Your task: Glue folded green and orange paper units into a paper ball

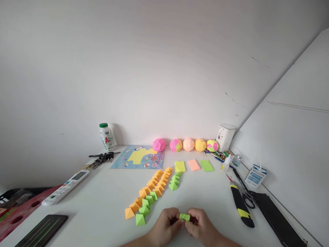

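Note:
Near the table's front edge, my left hand (168,224) and my right hand (199,224) pinch a small folded green paper (184,217) between them, one at each end. To the left lie rows of folded orange paper pieces (143,193) and folded green pieces (145,210). A shorter line of green pieces (174,186) sits beyond my hands. Farther back are a yellow paper stack (180,166), a peach stack (194,165) and a green stack (207,165).
Several faceted paper balls (188,144) line the wall beside a blue sheet (123,161). On the left are a bottle (107,139), keys and a remote (65,187). A yellow-black cutter (241,206), scissors (248,201), glue (226,163) and a black case (277,219) lie right.

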Available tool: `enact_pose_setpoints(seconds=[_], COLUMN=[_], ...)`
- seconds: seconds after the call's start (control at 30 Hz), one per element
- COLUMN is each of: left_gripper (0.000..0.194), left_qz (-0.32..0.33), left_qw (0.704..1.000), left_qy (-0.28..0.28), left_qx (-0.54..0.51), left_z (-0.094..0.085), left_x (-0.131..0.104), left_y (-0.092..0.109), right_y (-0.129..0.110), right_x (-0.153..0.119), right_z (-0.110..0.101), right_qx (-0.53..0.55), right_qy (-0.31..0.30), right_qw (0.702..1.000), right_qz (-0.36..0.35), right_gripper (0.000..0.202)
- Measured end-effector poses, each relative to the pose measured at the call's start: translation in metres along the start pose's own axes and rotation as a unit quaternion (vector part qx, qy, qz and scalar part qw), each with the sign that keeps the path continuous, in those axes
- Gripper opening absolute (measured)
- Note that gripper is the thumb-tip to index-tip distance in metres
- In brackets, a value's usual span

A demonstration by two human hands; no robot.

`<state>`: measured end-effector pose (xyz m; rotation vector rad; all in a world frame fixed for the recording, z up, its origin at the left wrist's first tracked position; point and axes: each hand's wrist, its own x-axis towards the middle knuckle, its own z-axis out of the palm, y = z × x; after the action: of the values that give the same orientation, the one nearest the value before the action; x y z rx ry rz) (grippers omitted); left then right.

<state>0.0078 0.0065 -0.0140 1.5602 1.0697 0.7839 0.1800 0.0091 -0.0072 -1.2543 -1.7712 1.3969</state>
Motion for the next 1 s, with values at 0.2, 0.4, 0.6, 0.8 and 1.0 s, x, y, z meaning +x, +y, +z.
enact_pose_setpoints(seconds=[0.2, 0.4, 0.6, 0.8, 1.0], left_gripper=[0.043, 0.047, 0.053, 0.054, 0.051], left_qz=[0.007, -0.002, -0.057, -0.072, -0.064], left_qw=[1.0, 1.0, 0.994, 0.988, 0.987], left_qy=[0.003, -0.004, 0.004, 0.004, 0.004], left_qx=[0.001, -0.028, -0.097, -0.135, -0.145], left_z=[0.0, 0.001, 0.0, -0.001, -0.006], left_x=[0.0, 0.0, 0.002, 0.003, 0.002], left_y=[-0.001, 0.001, 0.003, 0.005, 0.008], right_y=[-0.006, -0.009, 0.003, 0.007, -0.003], right_x=[-0.001, -0.001, 0.005, 0.007, 0.003], right_z=[0.001, 0.0, -0.003, -0.006, -0.008], right_qx=[-0.032, -0.03, 0.025, 0.067, 0.079], right_qy=[0.025, 0.017, 0.009, -0.006, -0.002], right_qw=[0.999, 0.999, 0.999, 0.997, 0.997], right_qz=[-0.021, -0.013, 0.043, 0.029, 0.015], right_gripper=[0.02, 0.018, 0.013, 0.012, 0.019])
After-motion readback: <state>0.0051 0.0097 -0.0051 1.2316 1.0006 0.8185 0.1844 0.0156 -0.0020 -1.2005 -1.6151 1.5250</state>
